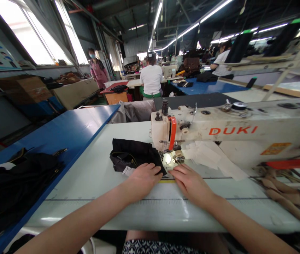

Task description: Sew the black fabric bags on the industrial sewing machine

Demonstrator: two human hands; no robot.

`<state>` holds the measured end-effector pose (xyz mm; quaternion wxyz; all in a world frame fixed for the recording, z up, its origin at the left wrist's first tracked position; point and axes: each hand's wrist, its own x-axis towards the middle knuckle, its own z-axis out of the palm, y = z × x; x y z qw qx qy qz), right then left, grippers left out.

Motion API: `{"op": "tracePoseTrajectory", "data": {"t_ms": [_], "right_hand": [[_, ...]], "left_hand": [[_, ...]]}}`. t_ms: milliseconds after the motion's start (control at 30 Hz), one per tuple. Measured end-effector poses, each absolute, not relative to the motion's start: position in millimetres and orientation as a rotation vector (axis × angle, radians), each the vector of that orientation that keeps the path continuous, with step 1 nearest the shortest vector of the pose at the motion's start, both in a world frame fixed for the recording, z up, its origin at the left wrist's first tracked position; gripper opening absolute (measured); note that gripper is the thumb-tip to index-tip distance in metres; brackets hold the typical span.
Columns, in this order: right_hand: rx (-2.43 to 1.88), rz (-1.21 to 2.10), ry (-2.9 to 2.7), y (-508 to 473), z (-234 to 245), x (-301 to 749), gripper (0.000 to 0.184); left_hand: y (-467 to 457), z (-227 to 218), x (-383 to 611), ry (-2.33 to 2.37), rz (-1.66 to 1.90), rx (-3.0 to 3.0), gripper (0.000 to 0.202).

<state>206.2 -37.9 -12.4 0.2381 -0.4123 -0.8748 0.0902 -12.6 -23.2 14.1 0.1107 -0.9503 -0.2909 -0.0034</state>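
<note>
A folded black fabric piece [136, 150] lies on the sewing machine's pale bed, its right end beside the presser foot and the lit needle area [167, 158]. Yellow-edged layers and a white patch show at its left side. My left hand [146, 178] is on its near right corner, fingers bent over the cloth and thumb hidden. Just right of that corner is my right hand [189, 181], fingers pressed together and pointing at the needle area. Whatever lies beneath its fingertips is too small to make out. The white sewing machine [234, 130] stands behind both hands.
Pale sheets [213, 157] lie under the machine arm. On the left, a blue table [86, 121] bears a heap of black fabric [19, 187]. Brown straps [279, 190] hang at the right. A person in a white top [151, 79] sits ahead; another person [98, 70] stands by the windows.
</note>
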Motion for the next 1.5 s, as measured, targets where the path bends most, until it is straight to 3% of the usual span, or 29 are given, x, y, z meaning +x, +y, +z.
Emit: {"op": "tracePoseTrajectory", "data": {"t_ms": [167, 567, 933, 1500], "right_hand": [[-1.126, 0.213, -2.488, -35, -7, 198, 0.027], [-1.113, 0.119, -2.578, -32, -7, 197, 0.022], [-1.088, 0.084, -2.595, -18, -7, 199, 0.022], [-1.186, -0.02, -2.595, 4, -9, 196, 0.02]], "left_hand": [[-21, 22, -12, -0.772, -0.016, -2.802, 0.019], [-15, -11, -12, -0.714, -0.236, -2.665, 0.019], [-21, -12, 14, -1.005, -0.126, -2.566, 0.014], [3, -12, 22, -1.082, -0.052, -2.556, 0.011]]}}
